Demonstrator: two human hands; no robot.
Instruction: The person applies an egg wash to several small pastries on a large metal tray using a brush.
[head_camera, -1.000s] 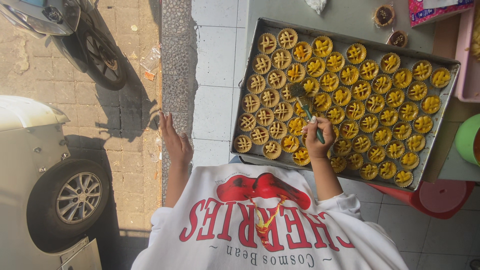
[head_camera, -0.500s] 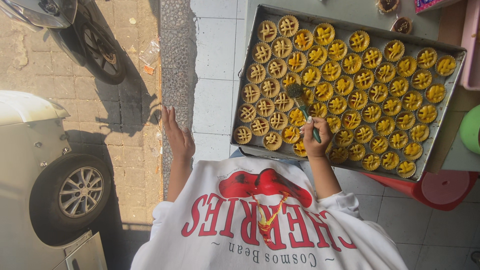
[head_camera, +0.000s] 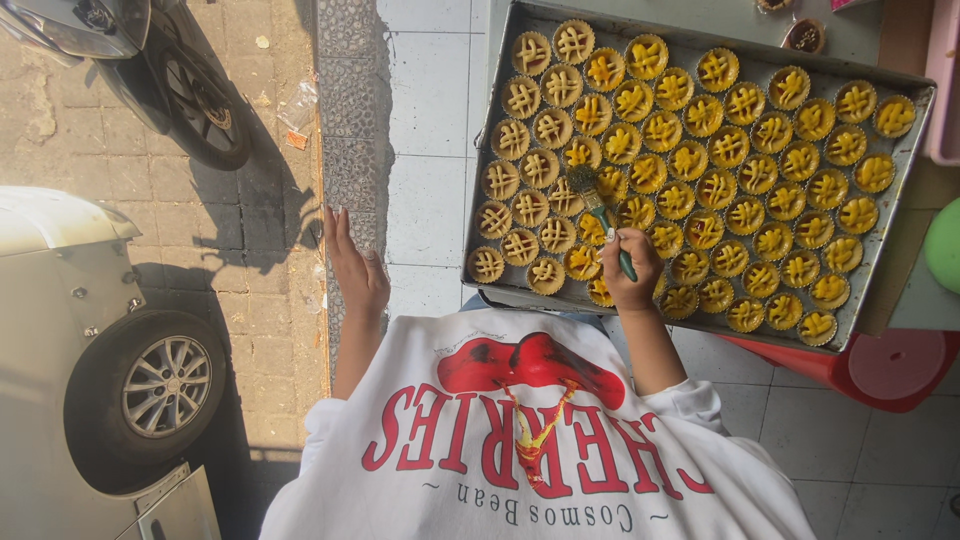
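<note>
A large metal baking tray holds several rows of small round lattice-topped tarts, most glazed yellow, the leftmost ones paler. My right hand grips a green-handled pastry brush whose bristles rest on a tart near the tray's left middle. My left hand hangs open, fingers straight, over the tiled floor beside the speckled kerb, touching nothing. My white shirt with red print fills the lower part of the view.
A red plastic stool stands under the tray's near right corner. A parked car's wheel and a motorbike wheel are on the brick paving to the left. Two small dark cups sit beyond the tray.
The brush has shifted slightly toward the tray's left side over the tarts. My left hand stays open in about the same place.
</note>
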